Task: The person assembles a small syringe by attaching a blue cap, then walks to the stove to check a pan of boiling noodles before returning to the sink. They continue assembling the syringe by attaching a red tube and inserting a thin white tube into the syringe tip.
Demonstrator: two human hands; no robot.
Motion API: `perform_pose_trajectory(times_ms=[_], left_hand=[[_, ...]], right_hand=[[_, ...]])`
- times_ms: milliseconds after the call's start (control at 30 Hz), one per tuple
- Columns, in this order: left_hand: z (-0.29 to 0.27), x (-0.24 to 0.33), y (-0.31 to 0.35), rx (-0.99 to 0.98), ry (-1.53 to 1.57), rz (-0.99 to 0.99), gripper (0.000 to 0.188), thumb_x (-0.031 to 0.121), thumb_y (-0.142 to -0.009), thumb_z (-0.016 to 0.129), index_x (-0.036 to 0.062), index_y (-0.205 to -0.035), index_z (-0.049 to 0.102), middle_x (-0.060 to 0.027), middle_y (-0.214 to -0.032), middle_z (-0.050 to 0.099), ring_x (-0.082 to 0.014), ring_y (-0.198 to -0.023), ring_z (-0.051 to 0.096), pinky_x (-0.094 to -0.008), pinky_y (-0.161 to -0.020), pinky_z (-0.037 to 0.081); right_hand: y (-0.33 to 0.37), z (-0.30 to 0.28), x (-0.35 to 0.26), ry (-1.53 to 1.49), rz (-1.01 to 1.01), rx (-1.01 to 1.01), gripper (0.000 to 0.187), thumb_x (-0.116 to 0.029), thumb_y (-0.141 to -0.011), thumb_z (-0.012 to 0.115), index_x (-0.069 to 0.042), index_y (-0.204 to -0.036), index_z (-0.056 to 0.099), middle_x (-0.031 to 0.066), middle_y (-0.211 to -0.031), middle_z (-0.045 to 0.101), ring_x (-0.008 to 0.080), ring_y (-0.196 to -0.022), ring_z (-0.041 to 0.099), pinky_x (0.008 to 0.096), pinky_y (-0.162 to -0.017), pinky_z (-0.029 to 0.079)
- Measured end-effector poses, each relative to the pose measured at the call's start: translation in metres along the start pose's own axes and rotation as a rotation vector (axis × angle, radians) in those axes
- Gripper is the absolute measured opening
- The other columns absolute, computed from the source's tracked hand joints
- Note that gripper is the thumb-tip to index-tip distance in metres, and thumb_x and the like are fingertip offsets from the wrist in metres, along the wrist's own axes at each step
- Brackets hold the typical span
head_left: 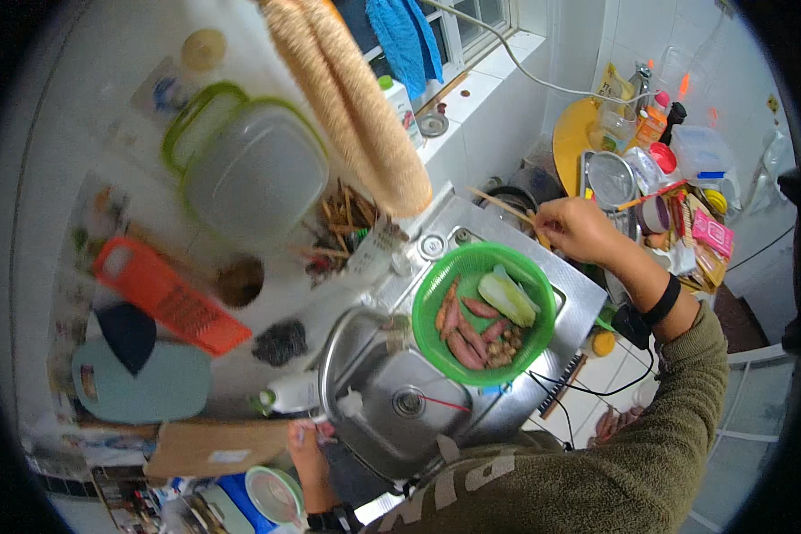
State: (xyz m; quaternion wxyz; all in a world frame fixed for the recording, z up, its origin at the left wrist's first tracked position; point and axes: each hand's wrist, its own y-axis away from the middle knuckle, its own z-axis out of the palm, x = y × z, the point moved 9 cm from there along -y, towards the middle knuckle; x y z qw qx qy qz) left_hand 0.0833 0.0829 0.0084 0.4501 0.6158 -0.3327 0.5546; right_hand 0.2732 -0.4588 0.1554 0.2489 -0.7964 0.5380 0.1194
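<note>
My right hand [578, 230] is closed round a pair of wooden chopsticks [500, 204], which slant over a dark pot [513, 198] behind the counter's far corner. What is inside the pot is hidden. Nearest below that hand is a green plastic basket [425, 349] on the steel counter. It holds several sweet potatoes [465, 350], a pale leafy cabbage [507, 295] and a heap of small brown round pieces [505, 347]. At the lower left, my left hand [310, 458] is by the sink's near left side, fingers curled; something small and pinkish shows there, too unclear to name.
A steel sink [399, 374] lies left of the basket, with a white bottle [294, 392] beside it. An orange grater [171, 298] and a light blue board [142, 378] hang at left. A tan towel [356, 107] hangs above. Crowded jars and packets surround a sieve [611, 178] at right.
</note>
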Motion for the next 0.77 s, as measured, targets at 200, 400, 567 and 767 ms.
perform_pose_trajectory(times_ms=[200,400,567,767], left_hand=[[0.007,0.036,0.024,-0.139,0.01,0.084,0.012,0.018,-0.093,0.053,0.0079,-0.094,0.049,-0.0082,-0.085,0.06,-0.0196,-0.077,0.063,-0.0348,-0.07,0.054],[0.0,0.073,0.056,-0.178,0.164,0.076,0.01,0.016,-0.091,0.055,0.0065,-0.091,0.051,-0.0076,-0.089,0.059,-0.0166,-0.077,0.06,-0.0323,-0.069,0.054],[-0.006,0.112,0.088,-0.271,0.314,0.108,0.009,0.011,-0.091,0.054,0.0026,-0.093,0.05,-0.0108,-0.092,0.059,-0.0184,-0.078,0.061,-0.0328,-0.068,0.055],[-0.023,0.134,0.11,-0.29,0.334,0.167,0.01,0.012,-0.092,0.054,0.0045,-0.096,0.049,-0.0104,-0.094,0.058,-0.0197,-0.081,0.06,-0.0341,-0.068,0.055]], right_hand=[[0.065,0.012,-0.117,-0.221,0.034,-0.176,0.013,-0.01,-0.078,0.062,-0.003,-0.089,0.064,0.0143,-0.077,0.064,0.0274,-0.071,0.065,0.0348,-0.065,0.05],[0.099,0.054,-0.246,-0.387,-0.174,-0.34,0.012,-0.004,-0.078,0.063,-0.001,-0.089,0.064,0.014,-0.079,0.063,0.0269,-0.073,0.062,0.0341,-0.065,0.048],[0.127,0.087,-0.332,-0.532,-0.277,-0.37,0.011,-0.003,-0.08,0.062,-0.001,-0.09,0.064,0.0115,-0.074,0.061,0.0223,-0.067,0.06,0.0303,-0.059,0.047],[0.143,0.104,-0.356,-0.569,-0.226,-0.414,0.016,-0.003,-0.083,0.059,-0.002,-0.097,0.066,0.0086,-0.075,0.061,0.0199,-0.065,0.06,0.0284,-0.058,0.047]])
